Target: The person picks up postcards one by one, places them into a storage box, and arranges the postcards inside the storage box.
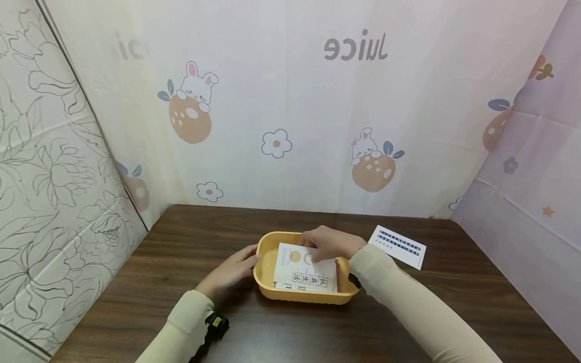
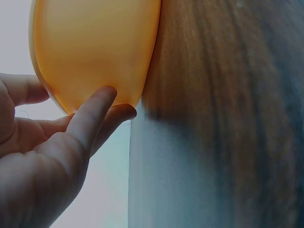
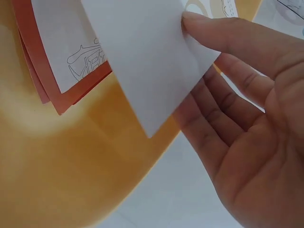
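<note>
A yellow plastic basket (image 1: pixel 305 296) stands on the table with several printed cards in it. On top is a white card (image 1: pixel 303 278) with orange drawings and boxed characters. My right hand (image 1: pixel 330 243) reaches over the basket's far right side and pinches this card by its edge. In the right wrist view, the thumb (image 3: pixel 209 31) presses the white card (image 3: pixel 147 90), with the other fingers behind it; red-bordered cards (image 3: pixel 59 102) lie beneath. My left hand (image 1: pixel 231 271) touches the basket's left end, its fingers fairly straight against the outer wall (image 2: pixel 95 52).
Another white card (image 1: pixel 397 247) with rows of dark blue print lies on the dark wooden table (image 1: pixel 218 217), right of the basket. Patterned curtains (image 1: pixel 281 101) enclose the table at the back and both sides. Black straps sit on both wrists.
</note>
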A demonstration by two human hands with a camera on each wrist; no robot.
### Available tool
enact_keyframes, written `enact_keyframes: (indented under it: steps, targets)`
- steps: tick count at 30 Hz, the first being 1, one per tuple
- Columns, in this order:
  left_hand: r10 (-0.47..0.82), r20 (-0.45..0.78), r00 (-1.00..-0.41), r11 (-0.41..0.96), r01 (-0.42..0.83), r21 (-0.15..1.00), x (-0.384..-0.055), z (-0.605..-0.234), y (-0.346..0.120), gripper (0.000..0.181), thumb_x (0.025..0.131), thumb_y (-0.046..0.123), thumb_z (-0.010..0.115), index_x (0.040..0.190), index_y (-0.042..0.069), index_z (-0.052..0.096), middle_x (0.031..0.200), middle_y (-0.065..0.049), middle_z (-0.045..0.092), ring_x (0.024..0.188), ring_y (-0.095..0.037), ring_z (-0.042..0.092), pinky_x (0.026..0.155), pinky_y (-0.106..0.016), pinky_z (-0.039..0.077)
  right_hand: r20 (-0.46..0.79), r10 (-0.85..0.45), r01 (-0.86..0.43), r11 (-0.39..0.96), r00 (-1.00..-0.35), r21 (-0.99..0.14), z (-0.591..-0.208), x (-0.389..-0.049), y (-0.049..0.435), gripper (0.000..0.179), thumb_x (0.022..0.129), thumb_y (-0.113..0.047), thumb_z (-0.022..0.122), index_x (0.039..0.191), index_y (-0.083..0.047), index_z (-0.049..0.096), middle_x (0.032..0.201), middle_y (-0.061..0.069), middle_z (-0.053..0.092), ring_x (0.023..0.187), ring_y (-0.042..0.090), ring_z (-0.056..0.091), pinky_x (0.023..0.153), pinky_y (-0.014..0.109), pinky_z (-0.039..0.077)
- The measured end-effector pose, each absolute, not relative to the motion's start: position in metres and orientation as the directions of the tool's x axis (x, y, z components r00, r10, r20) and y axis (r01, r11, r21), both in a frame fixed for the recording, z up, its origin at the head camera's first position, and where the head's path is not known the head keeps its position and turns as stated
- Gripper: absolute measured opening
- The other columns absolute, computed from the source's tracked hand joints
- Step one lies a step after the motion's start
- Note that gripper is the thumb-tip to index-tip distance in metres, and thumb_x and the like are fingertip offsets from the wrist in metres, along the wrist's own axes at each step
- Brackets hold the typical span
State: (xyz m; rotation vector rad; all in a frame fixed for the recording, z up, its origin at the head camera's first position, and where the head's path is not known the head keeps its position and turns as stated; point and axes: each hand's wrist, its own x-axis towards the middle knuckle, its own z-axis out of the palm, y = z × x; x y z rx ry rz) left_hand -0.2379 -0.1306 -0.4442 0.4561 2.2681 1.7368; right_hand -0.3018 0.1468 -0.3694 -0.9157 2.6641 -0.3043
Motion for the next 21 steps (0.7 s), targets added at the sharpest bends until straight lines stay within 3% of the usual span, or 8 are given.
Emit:
enact_keyframes:
  steps: [10,16,21]
  targets:
    - [0.399,-0.005,-0.917,0.238,0.099,0.966,-0.237,-0.444,-0.131,0.050,0.110,0.021,0.043,0.155,0.001,0.032,0.151,-0.023,0.041,0.131,-0.035,0.050,0.102,-0.044,0.048,-0.300,-0.550,-0.527,0.834,-0.779,-0.163,-0.376,-0.299,0.132,0.034,0.089,-0.012,0.077,0.121,-0.021,0.069,0.102,-0.006,0.066,0.086,0.014,0.057,0.081,0.036,0.053]
    - [0.401,0.000,-0.916,0.237,0.103,0.966,-0.237,-0.444,-0.131,0.051,0.110,0.021,0.043,0.154,0.000,0.032,0.151,-0.023,0.041,0.131,-0.035,0.050,0.102,-0.045,0.048,-0.298,-0.559,-0.574,0.818,-0.774,-0.042,-0.384,-0.298,0.124,0.027,0.089,-0.012,0.076,0.115,-0.017,0.070,0.091,-0.006,0.063,0.079,0.014,0.054,0.075,0.032,0.051]
    - [0.400,0.005,-0.916,0.231,0.106,0.967,-0.236,-0.443,-0.132,0.050,0.110,0.020,0.043,0.154,0.000,0.032,0.150,-0.023,0.042,0.132,-0.035,0.049,0.102,-0.045,0.048,-0.284,-0.563,-0.586,0.810,-0.776,-0.004,-0.388,-0.298,0.121,0.024,0.089,-0.013,0.077,0.112,-0.017,0.070,0.084,-0.006,0.060,0.073,0.014,0.052,0.068,0.029,0.047]
